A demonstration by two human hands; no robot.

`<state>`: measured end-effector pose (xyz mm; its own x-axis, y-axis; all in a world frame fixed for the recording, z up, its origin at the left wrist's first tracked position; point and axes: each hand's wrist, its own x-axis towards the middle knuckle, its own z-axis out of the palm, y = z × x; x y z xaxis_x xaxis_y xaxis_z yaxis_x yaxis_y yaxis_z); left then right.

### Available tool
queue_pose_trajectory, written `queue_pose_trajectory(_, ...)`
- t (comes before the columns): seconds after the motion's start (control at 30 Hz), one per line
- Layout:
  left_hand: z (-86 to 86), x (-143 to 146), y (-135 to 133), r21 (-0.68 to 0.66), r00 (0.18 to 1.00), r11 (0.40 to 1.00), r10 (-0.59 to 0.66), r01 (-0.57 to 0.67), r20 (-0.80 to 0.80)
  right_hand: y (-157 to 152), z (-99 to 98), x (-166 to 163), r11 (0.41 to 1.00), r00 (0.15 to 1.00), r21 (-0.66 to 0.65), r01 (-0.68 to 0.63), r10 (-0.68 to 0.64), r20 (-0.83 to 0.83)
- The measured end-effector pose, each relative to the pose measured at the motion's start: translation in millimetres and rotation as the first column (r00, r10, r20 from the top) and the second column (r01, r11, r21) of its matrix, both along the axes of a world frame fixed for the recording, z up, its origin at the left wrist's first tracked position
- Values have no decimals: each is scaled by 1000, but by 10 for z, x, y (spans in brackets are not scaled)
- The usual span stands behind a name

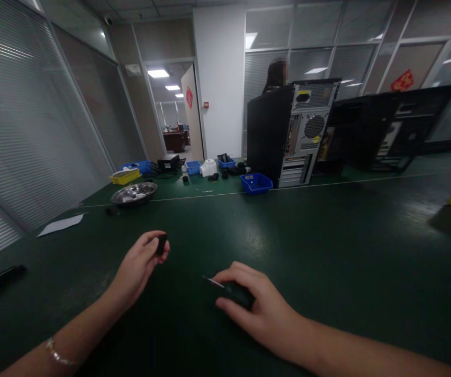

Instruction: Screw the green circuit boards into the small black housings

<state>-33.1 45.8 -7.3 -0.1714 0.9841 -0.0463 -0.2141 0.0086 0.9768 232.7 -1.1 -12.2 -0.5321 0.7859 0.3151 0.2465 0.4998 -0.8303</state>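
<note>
Though apart, in hands (141, 264) (266, 301) — block (161, 244) left, screwdriver (238, 295) right.

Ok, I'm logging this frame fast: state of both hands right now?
Left hand: closed, holding a small dark piece.
Right hand: closed around a dark-handled tool.

My left fingers (151, 249) pinch a small black piece (162, 244); my right fingers (244, 279) hold a dark-handled tool (238, 295), its thin metal shaft (215, 283) pointing left

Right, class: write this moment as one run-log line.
left hand: holding black part | right hand: holding dark-handled tool, thin metal shaft | tool and part: apart | metal bowl: on green table
</note>
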Motion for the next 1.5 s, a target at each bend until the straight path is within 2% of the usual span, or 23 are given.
queue_pose_trajectory(0.1,-40,210,-172,-41,972,973,-229,227,-60,-6,-4,-9,999,1000,26,19,-19,-7)
queue_pose_trajectory(0.2,-72,304,-288,-49,876,896,-442,441,-192,2,-19,-17,999,1000,52,-9,10,-14)
queue_pose_trajectory(0.33,-69,314,-359,-98,806,863,-500,496,-316,24,-26,-22,998,999,33,-49,50,-18)
queue_pose_trajectory(0.5,-14,342,-417,-113,741,816,-565,567,-363,32,-47,-31,999,999,27,-39,39,-4)
queue_pose_trajectory(0.57,12,364,-444,-93,702,802,-566,590,-432,34,-53,-35,999,999,34,-35,35,5)
queue_pose_trajectory(0.67,36,379,-474,-60,668,822,-500,566,-550,36,-47,-41,999,999,29,-28,27,32)
queue_pose_trajectory(0.83,57,361,-474,-49,626,821,-470,569,-623,43,-31,-37,999,999,40,-15,13,44)
queue_pose_trajectory(0.93,75,354,-453,4,578,830,-386,558,-719,52,-36,-31,999,999,37,-12,11,41)
queue_pose_trajectory(1.07,88,363,-443,52,559,849,-298,525,-774,58,-47,-30,999,999,37,-17,15,52)
queue_pose_trajectory(1.27,56,355,-459,101,588,861,-250,499,-769,51,-54,-29,999,999,36,-26,25,29)
queue_pose_trajectory(1.5,37,363,-457,68,701,883,-320,465,-637,48,-64,-35,998,999,56,-35,36,-19)
